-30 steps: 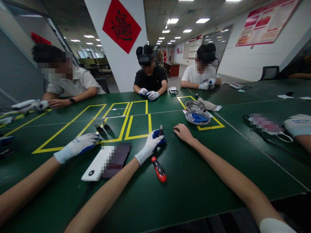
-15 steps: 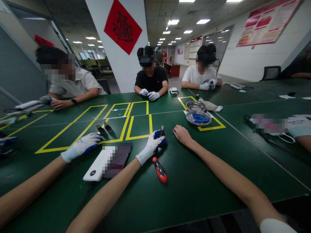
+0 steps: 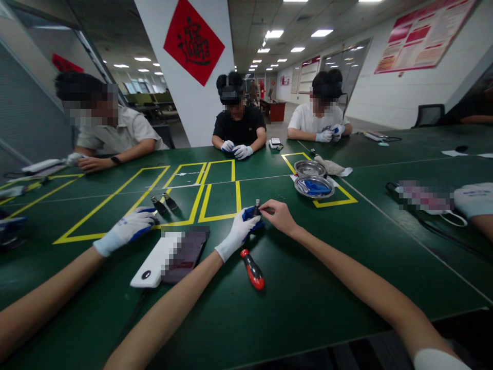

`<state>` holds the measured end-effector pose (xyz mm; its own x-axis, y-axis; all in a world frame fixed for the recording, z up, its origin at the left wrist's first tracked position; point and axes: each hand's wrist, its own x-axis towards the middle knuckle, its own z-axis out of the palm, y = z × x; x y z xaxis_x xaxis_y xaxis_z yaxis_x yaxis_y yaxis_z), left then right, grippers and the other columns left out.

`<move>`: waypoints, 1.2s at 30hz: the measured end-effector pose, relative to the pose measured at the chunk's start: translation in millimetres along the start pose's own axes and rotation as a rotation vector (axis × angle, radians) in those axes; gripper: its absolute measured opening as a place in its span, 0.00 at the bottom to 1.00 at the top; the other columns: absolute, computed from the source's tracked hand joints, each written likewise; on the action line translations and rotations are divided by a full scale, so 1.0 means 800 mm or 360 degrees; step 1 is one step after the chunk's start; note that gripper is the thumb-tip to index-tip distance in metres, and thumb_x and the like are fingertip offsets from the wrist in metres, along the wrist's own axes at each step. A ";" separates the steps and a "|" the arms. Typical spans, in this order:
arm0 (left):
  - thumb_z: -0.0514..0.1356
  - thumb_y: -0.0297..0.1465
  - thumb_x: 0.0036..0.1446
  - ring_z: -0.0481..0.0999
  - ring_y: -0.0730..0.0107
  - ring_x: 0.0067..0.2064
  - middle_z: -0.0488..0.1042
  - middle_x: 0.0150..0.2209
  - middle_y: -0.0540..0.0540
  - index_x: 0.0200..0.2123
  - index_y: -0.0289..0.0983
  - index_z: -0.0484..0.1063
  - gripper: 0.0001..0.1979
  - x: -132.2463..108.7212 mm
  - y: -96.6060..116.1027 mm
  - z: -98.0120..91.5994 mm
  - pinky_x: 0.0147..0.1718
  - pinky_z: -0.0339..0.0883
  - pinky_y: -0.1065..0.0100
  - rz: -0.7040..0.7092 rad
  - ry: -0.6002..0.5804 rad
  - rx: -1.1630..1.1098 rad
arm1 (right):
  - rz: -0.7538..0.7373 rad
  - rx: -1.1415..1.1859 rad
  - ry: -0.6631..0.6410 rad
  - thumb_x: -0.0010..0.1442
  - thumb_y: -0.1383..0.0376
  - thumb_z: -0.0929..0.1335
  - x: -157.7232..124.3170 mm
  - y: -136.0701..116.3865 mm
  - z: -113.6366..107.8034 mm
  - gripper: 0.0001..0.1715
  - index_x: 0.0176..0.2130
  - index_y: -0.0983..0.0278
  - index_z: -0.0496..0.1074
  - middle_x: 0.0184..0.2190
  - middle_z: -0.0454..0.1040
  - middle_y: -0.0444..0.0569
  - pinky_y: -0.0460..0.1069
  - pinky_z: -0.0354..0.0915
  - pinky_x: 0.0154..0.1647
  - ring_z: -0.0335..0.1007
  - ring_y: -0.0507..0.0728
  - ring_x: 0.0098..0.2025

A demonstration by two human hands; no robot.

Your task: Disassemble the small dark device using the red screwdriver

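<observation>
My left hand (image 3: pixel 235 234), in a white glove, is closed around a small blue holder with a dark cylinder (image 3: pixel 256 207) standing upright on the green table (image 3: pixel 308 288). My bare right hand (image 3: pixel 280 216) reaches in from the right. Its fingertips pinch together at the top of that cylinder, and whatever they hold is too small to make out. A red-handled screwdriver (image 3: pixel 252 270) lies on the table just below my left wrist.
Another person's gloved hand (image 3: pixel 127 228) rests left of a white phone (image 3: pixel 152 264) and a dark panel (image 3: pixel 188 249). Two small dark parts (image 3: pixel 164 203) sit inside yellow tape boxes. Two metal bowls (image 3: pixel 314 187) stand at right. Three people sit across the table.
My right hand has moved left from the table surface to the top of the dark cylinder, its fingers now pinched there. My left hand stays on the blue holder.
</observation>
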<state>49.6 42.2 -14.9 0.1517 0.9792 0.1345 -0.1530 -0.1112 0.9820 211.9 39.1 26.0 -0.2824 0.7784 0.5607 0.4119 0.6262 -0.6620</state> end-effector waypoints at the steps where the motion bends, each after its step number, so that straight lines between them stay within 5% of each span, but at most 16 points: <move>1: 0.66 0.34 0.45 0.75 0.63 0.44 0.74 0.45 0.39 0.47 0.33 0.69 0.24 0.001 -0.002 0.000 0.49 0.65 0.58 0.0018 0.0009 0.0014 | 0.0006 -0.0011 0.0007 0.58 0.68 0.66 -0.001 0.000 0.002 0.07 0.37 0.65 0.75 0.36 0.74 0.50 0.48 0.70 0.37 0.72 0.53 0.36; 11: 0.65 0.34 0.46 0.74 0.63 0.45 0.74 0.45 0.40 0.46 0.34 0.70 0.23 0.000 -0.002 0.001 0.50 0.64 0.58 0.0022 0.0042 0.0049 | -0.0115 -0.0427 0.0020 0.62 0.70 0.63 -0.015 0.001 0.013 0.07 0.38 0.63 0.71 0.38 0.70 0.51 0.52 0.64 0.47 0.66 0.57 0.42; 24: 0.66 0.34 0.46 0.75 0.62 0.44 0.75 0.43 0.41 0.44 0.34 0.71 0.21 0.000 -0.003 -0.001 0.50 0.65 0.57 -0.0012 0.0052 0.0072 | 0.0152 0.0048 0.0216 0.58 0.67 0.67 -0.019 0.015 0.020 0.07 0.37 0.64 0.76 0.38 0.72 0.50 0.47 0.68 0.33 0.70 0.54 0.37; 36: 0.66 0.34 0.47 0.74 0.62 0.45 0.75 0.45 0.40 0.47 0.33 0.70 0.23 -0.003 0.000 -0.001 0.50 0.65 0.58 -0.0012 0.0003 0.0106 | -0.0015 -0.0069 -0.0006 0.61 0.69 0.65 -0.007 0.019 0.010 0.04 0.35 0.65 0.71 0.34 0.70 0.48 0.49 0.65 0.38 0.67 0.54 0.37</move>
<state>48.7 39.9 -15.0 0.1508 0.9804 0.1271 -0.0865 -0.1150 0.9896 212.9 44.3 8.9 -0.2900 0.7726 0.5648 0.4465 0.6312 -0.6342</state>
